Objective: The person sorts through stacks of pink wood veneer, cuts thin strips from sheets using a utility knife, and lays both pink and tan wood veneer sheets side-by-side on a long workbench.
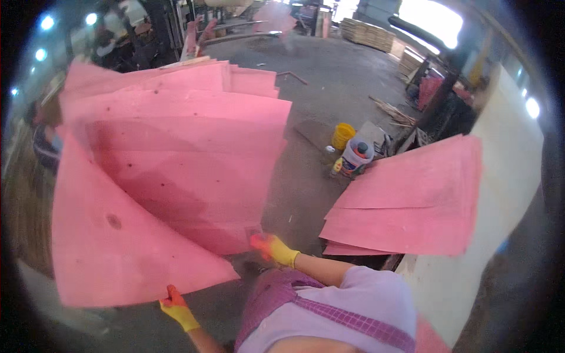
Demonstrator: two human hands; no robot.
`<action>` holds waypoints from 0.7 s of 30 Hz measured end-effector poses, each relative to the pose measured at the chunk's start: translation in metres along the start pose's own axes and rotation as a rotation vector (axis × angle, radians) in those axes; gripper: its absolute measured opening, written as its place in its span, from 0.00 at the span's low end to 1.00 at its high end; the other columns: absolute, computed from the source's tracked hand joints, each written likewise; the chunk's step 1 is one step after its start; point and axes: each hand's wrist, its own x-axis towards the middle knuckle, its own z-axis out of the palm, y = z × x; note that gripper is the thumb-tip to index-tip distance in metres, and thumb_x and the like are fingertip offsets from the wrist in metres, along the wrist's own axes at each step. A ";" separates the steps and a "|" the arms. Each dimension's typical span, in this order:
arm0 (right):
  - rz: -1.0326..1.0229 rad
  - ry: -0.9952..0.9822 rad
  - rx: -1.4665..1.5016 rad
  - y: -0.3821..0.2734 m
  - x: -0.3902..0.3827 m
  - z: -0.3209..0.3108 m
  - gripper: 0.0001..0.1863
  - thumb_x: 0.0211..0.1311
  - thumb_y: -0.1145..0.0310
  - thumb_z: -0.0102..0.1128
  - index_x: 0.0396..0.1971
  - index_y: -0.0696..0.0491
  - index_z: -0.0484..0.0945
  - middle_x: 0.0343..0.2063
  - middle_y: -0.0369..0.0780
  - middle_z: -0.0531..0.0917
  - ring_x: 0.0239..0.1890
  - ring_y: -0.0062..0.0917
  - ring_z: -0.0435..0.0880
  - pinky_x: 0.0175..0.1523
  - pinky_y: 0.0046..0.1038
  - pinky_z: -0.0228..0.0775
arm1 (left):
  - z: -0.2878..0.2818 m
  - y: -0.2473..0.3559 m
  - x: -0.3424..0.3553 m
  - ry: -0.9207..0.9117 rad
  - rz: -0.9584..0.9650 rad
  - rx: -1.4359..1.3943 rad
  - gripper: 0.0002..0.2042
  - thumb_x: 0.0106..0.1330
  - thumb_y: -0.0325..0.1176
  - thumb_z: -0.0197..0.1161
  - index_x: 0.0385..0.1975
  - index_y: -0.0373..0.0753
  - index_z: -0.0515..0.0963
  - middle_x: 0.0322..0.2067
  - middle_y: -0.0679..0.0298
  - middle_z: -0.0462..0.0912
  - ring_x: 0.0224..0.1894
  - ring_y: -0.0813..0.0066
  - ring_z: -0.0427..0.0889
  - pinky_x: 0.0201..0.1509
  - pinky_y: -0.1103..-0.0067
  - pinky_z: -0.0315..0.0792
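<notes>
1. Fingers of your left hand (176, 307) pinch the lower edge of the top pink sheet (118, 235); your right hand (275, 249) clamps its corner at 3 o'clock.
2. At 2 o'clock: yellow bucket (343, 135), white bucket (355, 156), second pink stack (412, 200) on the concrete floor (329, 82).
3. Both gloved hands reach forward, the sheet tilted over the fanned pile (194, 117).

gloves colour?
Yellow with orange-red fingertips, on both the left hand and right hand; head view.
</notes>
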 end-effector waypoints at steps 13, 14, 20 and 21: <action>0.060 -0.077 0.062 -0.008 -0.018 0.009 0.21 0.57 0.55 0.61 0.44 0.53 0.72 0.22 0.31 0.74 0.12 0.14 0.66 0.18 0.19 0.57 | -0.028 -0.043 0.003 -0.019 -0.080 -0.400 0.14 0.64 0.27 0.58 0.44 0.22 0.73 0.42 0.53 0.76 0.42 0.69 0.76 0.52 0.74 0.74; 0.025 -0.078 0.075 -0.003 -0.014 0.013 0.16 0.58 0.56 0.60 0.40 0.51 0.72 0.16 0.30 0.70 0.10 0.15 0.65 0.15 0.20 0.55 | -0.034 -0.056 0.015 -0.048 -0.181 -0.317 0.15 0.63 0.26 0.58 0.45 0.22 0.72 0.43 0.52 0.76 0.43 0.68 0.76 0.53 0.73 0.73; 0.106 -0.151 -0.045 -0.019 -0.012 0.026 0.23 0.58 0.54 0.59 0.47 0.54 0.73 0.24 0.31 0.77 0.13 0.14 0.67 0.18 0.19 0.57 | -0.001 -0.008 0.006 -0.032 -0.145 -0.363 0.17 0.60 0.25 0.61 0.47 0.23 0.71 0.45 0.51 0.76 0.44 0.64 0.76 0.54 0.70 0.71; 0.108 -0.160 -0.047 -0.020 -0.011 0.027 0.23 0.58 0.54 0.59 0.47 0.54 0.73 0.24 0.31 0.77 0.13 0.14 0.67 0.18 0.19 0.57 | 0.001 -0.010 0.006 -0.022 -0.043 -0.231 0.18 0.60 0.27 0.62 0.47 0.24 0.72 0.46 0.51 0.76 0.44 0.63 0.76 0.54 0.70 0.70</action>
